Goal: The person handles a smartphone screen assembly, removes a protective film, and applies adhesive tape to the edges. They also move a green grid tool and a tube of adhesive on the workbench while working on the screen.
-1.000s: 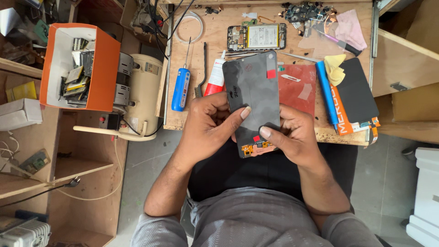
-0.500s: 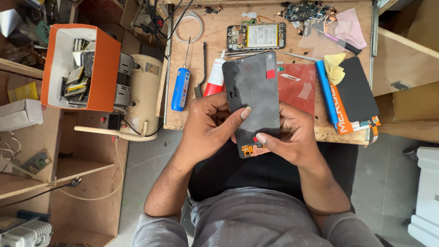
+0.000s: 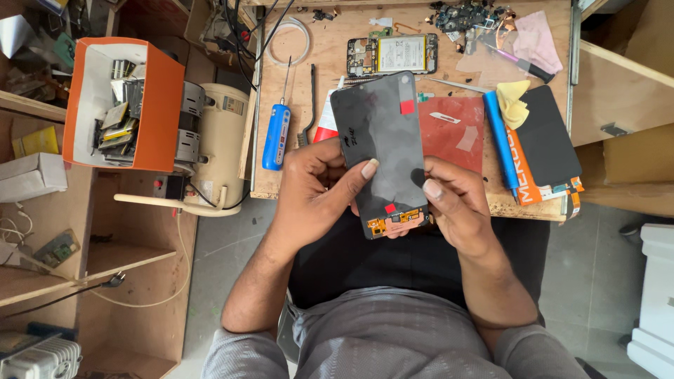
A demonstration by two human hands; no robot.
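The screen (image 3: pixel 382 151), a dark phone display panel seen from its back, is held up over the near edge of the bench (image 3: pixel 323 182), tilted a little, its top end over the wood and its bottom end, with the orange flex connector (image 3: pixel 393 223), out over the person's lap. The left hand (image 3: pixel 316 189) cups its left edge, fingers curled behind and the thumb laid flat across the dark back; the right hand (image 3: pixel 449 200) grips the lower right edge, thumb pressed on the back near the rim and the other fingers tucked underneath, out of sight. To do this well, I judge the grip should stay on the rims and the plain back, clear of the flex, with light, even thumb pressure so the thin panel does not bow, and the panel kept over the bench rather than the floor. Just behind it lie a red mat (image 3: pixel 456 130) and, on the left, a blue screwdriver (image 3: pixel 276 137). Farther back rests an opened phone (image 3: pixel 393 55) with its battery showing; to the right a blue tool (image 3: pixel 500 137), a yellow cloth (image 3: pixel 514 102) and a black slab (image 3: pixel 547 144). Off the bench to the left stand a cream motor (image 3: pixel 217 147) and an orange box (image 3: pixel 126 102) of parts.
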